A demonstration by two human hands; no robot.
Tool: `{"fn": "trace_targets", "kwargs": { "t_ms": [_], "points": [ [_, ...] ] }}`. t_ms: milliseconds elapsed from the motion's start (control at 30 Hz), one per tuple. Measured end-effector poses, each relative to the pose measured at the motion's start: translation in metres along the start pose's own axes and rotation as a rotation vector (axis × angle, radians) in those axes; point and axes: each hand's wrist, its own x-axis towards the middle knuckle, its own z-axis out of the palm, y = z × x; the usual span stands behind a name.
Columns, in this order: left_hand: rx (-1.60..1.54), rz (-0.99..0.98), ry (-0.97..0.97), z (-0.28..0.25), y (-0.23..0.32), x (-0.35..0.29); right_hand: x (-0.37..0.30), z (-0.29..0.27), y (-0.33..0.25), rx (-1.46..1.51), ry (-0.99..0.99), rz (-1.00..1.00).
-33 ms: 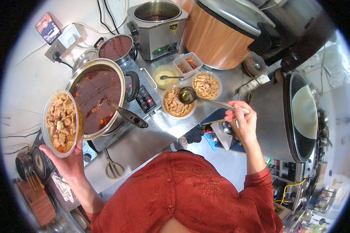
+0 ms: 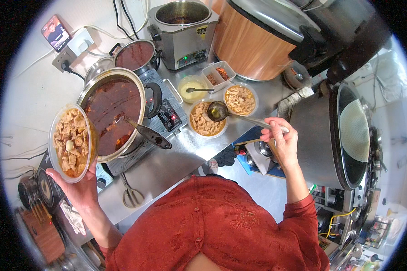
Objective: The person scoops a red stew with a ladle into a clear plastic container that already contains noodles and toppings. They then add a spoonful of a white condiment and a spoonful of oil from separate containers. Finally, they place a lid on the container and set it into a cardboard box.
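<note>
My left hand [image 2: 80, 189] grips a clear round plastic tub [image 2: 94, 135] from below, tilted so its open top faces me. Pieces of pale brown meat [image 2: 70, 153] fill it. The tub overlaps the left rim of a large pot [image 2: 142, 88] of dark red-brown broth, where a black-handled utensil [image 2: 153, 137] leans. With its fingers closed round the handle, my right hand [image 2: 282, 137] holds a metal ladle [image 2: 217, 111] with yellowish liquid in its cup. The cup is over a second tub of meat [image 2: 205, 124]; a third tub [image 2: 240, 100] stands just behind it.
Beyond the tubs are a bowl of pale yellow paste [image 2: 190, 96] with a spoon and a divided container [image 2: 210, 71]. A smaller pot [image 2: 135, 55], steel warmer [image 2: 185, 38] and wood-patterned cooker [image 2: 253, 43] line the back. Tongs [image 2: 132, 196] lie near the counter's front edge.
</note>
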Motion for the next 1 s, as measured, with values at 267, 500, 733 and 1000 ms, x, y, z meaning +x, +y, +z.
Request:
{"fn": "trace_targets", "kwargs": {
  "t_ms": [267,500,733,1000],
  "points": [
    [-0.027,-0.017,0.041,0.005,-0.003,0.003,0.01,-0.007,0.006,0.113,0.094,0.057],
    [-0.061,0.002,0.059,0.02,-0.01,0.002,0.016,-0.036,-0.001,0.152,0.222,0.011],
    [-0.049,0.008,0.107,0.035,-0.018,-0.001,0.029,-0.062,0.002,0.037,0.297,-0.053],
    [0.006,0.04,0.112,0.051,-0.027,-0.005,0.039,-0.064,0.022,-0.023,0.258,-0.076]
  ]
}}
